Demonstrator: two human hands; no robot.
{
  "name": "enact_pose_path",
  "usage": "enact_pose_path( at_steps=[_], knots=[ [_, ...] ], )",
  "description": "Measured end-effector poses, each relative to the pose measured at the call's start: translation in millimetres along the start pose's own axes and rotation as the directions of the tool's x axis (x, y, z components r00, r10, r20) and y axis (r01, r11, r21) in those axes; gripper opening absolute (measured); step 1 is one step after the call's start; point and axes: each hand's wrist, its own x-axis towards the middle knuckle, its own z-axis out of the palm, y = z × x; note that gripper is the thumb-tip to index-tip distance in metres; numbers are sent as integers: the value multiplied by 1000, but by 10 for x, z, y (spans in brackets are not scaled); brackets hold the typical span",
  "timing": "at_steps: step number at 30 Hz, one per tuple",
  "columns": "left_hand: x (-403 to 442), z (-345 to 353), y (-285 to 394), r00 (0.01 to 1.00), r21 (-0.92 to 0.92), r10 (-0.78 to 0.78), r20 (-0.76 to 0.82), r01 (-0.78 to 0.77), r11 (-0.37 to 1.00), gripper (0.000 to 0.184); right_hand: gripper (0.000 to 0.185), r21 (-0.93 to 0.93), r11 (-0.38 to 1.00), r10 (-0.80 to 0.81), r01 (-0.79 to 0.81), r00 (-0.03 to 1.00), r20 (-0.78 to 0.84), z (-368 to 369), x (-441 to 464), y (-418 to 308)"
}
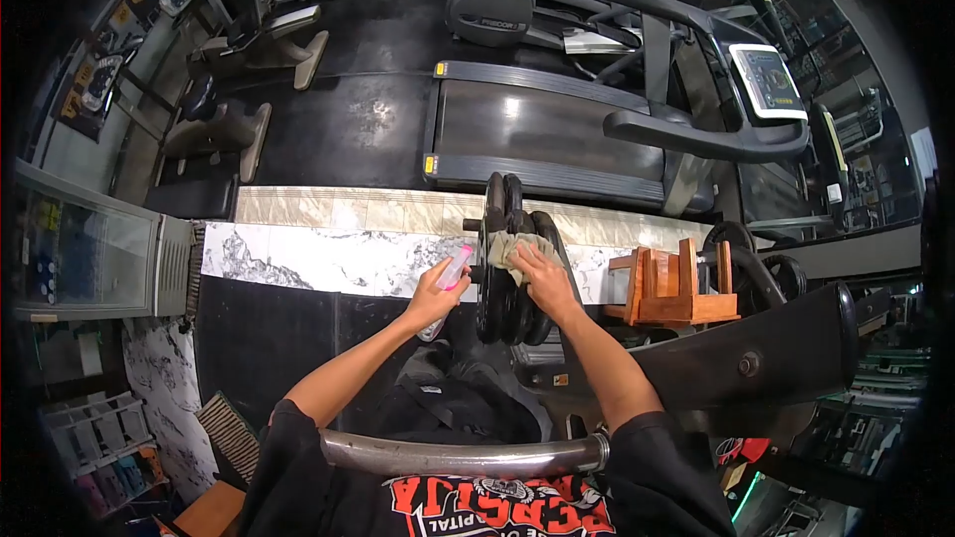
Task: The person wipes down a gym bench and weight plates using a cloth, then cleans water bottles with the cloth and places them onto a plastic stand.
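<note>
My left hand [436, 296] is closed around a small clear bottle with pink ends [457, 267], tilted up and to the right. Under my right hand [545, 278] a beige cloth [509, 251] is bunched, pressed against black weight plates [494, 316]. These plates stand on edge, side by side, on a machine in front of me. A short dark peg [472, 225] sticks out to their left. The bottle is just left of the plates, apart from the cloth. My right palm is hidden from this angle.
A curved metal bar [468, 453] crosses close to my chest. To the right are a wooden stool [676, 288] and a black machine arm [736, 353]. A treadmill [547, 129] lies ahead, and a glass-fronted cabinet [85, 249] stands at left.
</note>
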Motion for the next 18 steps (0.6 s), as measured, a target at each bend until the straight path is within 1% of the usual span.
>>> enact_pose_path(
  at_steps=[1, 2, 4, 5, 6, 7, 8, 10, 11, 12, 14, 15, 16, 18],
  knots=[
    [7, 11, -4, 1000, 10, 11, 6, -11, 1000, 16, 60, -36, 999, -32, 35, 995, 94, -28, -83, 36],
    [10, 25, -5, 1000, 9, 13, 12, -13, 1000, 16, 60, -40, 999, -26, 30, 995, 93, -54, -160, 51],
    [10, 41, -2, 999, 30, 34, 40, -35, 999, 16, 63, -65, 980, -184, 190, 978, 93, -158, -263, -2],
    [8, 54, -2, 998, 29, 37, 41, -39, 999, 16, 58, -128, 952, -272, 277, 961, 53, -209, -307, -34],
    [2, 73, 8, 999, 6, 22, 39, -22, 1000, 16, 58, -131, 952, -271, 276, 961, 52, -193, -349, -28],
    [4, 89, 20, 999, -17, 7, 36, -6, 1000, 16, 56, -77, 915, -383, 397, 912, 146, -149, -401, -3],
    [11, 102, 33, 999, -17, 10, 36, -10, 1000, 16, 54, -13, 862, -490, 506, 840, 233, -90, -446, 13],
    [9, 122, 62, 999, -18, 5, 33, -5, 1000, 15, 50, 51, 796, -587, 604, 747, 313, 94, -518, -17],
    [5, 125, 70, 1000, -19, 3, 28, -3, 1000, 15, 43, 82, 804, -582, 589, 752, 310, 137, -496, 0],
    [11, 129, 87, 999, -32, 28, 42, -27, 999, 15, 43, 85, 803, -584, 590, 750, 311, 72, -428, -20],
    [26, 140, 94, 997, -49, 59, 56, -57, 997, 14, 41, 145, 897, -432, 417, 897, 90, -181, -191, -29],
    [32, 148, 89, 997, -46, 62, 56, -59, 997, 14, 46, 161, 934, -321, 318, 947, -8, -219, -75, 25],
    [40, 150, 109, 996, -42, 66, 58, -63, 997, 13, 51, 187, 958, -199, 216, 974, -107, -270, 51, 68],
    [23, 165, 179, 996, -47, 64, 58, -61, 997, 13, 53, 271, 962, 38, 33, 967, -251, -404, 287, 106]
  ],
)
